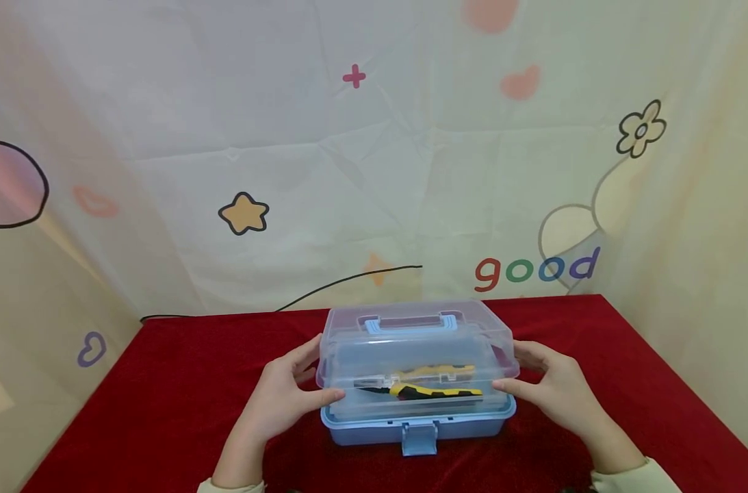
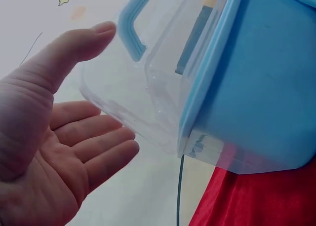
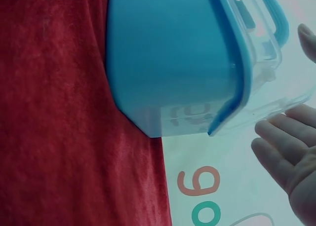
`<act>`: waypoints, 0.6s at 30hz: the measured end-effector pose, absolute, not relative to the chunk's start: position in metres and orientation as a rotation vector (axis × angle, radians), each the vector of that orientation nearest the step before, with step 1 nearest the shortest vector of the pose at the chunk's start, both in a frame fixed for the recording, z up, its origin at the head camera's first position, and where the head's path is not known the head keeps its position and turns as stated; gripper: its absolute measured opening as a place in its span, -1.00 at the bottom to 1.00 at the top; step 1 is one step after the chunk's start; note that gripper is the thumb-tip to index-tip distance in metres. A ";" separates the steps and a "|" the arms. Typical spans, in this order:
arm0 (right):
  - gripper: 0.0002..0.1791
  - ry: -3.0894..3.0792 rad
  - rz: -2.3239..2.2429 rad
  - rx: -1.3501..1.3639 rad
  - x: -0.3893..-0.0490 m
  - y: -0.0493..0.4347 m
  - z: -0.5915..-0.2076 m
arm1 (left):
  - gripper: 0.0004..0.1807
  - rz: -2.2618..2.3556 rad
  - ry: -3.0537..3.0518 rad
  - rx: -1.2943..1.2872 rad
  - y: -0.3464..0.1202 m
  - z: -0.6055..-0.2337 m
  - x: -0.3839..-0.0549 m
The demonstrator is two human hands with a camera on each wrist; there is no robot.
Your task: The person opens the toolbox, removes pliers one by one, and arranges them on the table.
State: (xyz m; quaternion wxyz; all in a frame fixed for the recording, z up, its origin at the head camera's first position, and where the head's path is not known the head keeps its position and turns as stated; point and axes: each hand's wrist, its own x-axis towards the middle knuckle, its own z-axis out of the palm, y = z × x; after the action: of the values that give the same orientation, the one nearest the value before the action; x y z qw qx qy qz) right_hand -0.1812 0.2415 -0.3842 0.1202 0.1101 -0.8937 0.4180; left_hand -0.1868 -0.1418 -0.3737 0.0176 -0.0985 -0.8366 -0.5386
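A blue toolbox [image 1: 374,433] stands on the red cloth, its clear lid [image 1: 410,352] raised a little above the front rim. Yellow-and-black handled pliers [image 1: 435,392] show inside under the lid. At the box's left side is my left hand [image 1: 281,394], thumb at the lid's front corner; in the left wrist view its fingers [image 2: 98,132] lie fairly straight along the lid's edge. My right hand [image 1: 552,390] is at the opposite side, thumb at the front corner, with extended fingers [image 3: 284,142] beside the lid in the right wrist view.
The front latch [image 1: 419,439] hangs down unfastened. A light blue handle [image 1: 410,324] lies on top of the lid. Red cloth [image 1: 183,404] covers the table, and a printed curtain [image 1: 324,171] hangs behind it.
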 end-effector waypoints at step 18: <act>-0.43 -2.587 1.214 0.302 -0.186 0.238 -0.378 | -0.23 -1.653 -2.464 -0.346 -0.139 -0.379 -0.192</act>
State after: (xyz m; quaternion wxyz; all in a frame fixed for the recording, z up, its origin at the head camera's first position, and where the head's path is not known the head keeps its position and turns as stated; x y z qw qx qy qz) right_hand -0.1863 0.2377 -0.3779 0.1337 0.1043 -0.8921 0.4188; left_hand -0.1917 -0.1390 -0.3795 0.0772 -0.1156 -0.8224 -0.5516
